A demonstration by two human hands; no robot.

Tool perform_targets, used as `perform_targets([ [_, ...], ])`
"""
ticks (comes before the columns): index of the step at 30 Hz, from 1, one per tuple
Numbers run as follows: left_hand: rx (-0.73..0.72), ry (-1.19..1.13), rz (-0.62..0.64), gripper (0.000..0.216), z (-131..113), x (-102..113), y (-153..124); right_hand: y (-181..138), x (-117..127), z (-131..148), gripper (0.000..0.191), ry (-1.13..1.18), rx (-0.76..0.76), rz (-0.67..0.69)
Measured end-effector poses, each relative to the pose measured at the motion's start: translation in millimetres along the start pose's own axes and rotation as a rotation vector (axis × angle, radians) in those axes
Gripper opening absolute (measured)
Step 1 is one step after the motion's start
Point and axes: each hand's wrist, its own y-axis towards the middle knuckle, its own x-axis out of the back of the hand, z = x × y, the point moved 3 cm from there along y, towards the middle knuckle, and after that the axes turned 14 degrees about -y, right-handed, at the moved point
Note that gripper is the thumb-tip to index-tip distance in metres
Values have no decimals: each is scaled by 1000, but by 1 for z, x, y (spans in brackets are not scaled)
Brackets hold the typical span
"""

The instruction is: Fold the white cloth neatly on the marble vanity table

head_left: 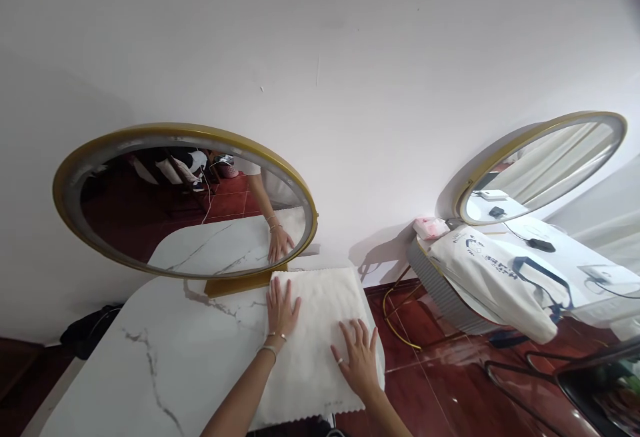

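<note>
A white cloth (320, 364) with scalloped edges lies spread over the right end of the marble-patterned table (115, 364). My left hand (283, 310) rests flat near the cloth's upper left corner, fingers apart, with bracelets at the wrist. Lower down on the right side of the cloth, my right hand (359, 360) lies palm down with its fingers spread and a ring on one of them. Neither hand grips anything. Just beyond my left hand stands the gold base (245, 284) of a round mirror (190, 210), which reflects one arm and part of the cloth.
To the right, a second table (520, 244) carries another round mirror (545, 164), a printed white tote bag (495, 277), a pink-and-white packet (431, 227) and a black adapter (541, 245). A dark chair (595, 384) stands at the lower right on the red tiled floor (425, 384).
</note>
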Motion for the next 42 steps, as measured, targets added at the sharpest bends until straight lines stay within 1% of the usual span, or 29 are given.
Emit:
perform_targets([
  [2, 4, -1, -8, 60, 6, -2, 7, 11, -5, -2, 61, 6, -6, -22],
  [5, -13, -2, -16, 59, 6, 0, 8, 19, -7, 0, 65, -6, 35, -69],
  [7, -34, -7, -23, 62, 4, 3, 7, 17, -5, 4, 64, -12, 57, -86],
  [9, -87, -20, 8, 63, 2, 4, 7, 10, -1, 10, 62, -11, 66, -91],
  [12, -135, -31, 59, 63, 6, 5, 6, 0, 6, 19, 60, 1, 84, -50],
  [15, -97, -27, 42, 65, 18, 12, 4, -4, 15, 31, 62, 13, 134, 41],
  [18, -67, -21, 19, 66, 33, 27, -2, -3, 24, 49, 67, 25, 192, 77],
  [21, -34, -15, 6, 67, 54, 49, -10, -3, 29, 76, 68, 41, 227, 85],
  [27, -18, 33, -16, 70, 110, 98, -22, 1, 30, 141, 72, 95, 272, 105],
  [29, -23, 50, -18, 71, 122, 105, -24, 4, 30, 157, 71, 107, 272, 96],
  [30, -33, 52, -5, 70, 123, 106, -24, 4, 29, 162, 70, 110, 271, 92],
  [31, -54, 48, 26, 69, 121, 102, -23, 4, 28, 164, 68, 110, 269, 89],
  [33, -135, 22, 150, 69, 104, 86, -19, 2, 25, 164, 66, 100, 263, 93],
  [35, -233, -14, 296, 71, 76, 63, -12, -5, 21, 156, 65, 80, 232, 85],
  [36, -270, -29, 348, 70, 61, 50, -8, -9, 19, 150, 63, 69, 204, 66],
  [37, -296, -41, 379, 67, 47, 39, -3, -13, 18, 143, 62, 60, 173, 41],
  [39, -320, -65, 398, 60, 26, 21, 4, -21, 18, 132, 60, 52, 124, 5],
  [40, -325, -77, 400, 59, 20, 16, 7, -25, 19, 129, 60, 52, 115, 9],
  [42, -315, -91, 389, 61, 17, 14, 9, -29, 25, 127, 59, 53, 125, 61],
])
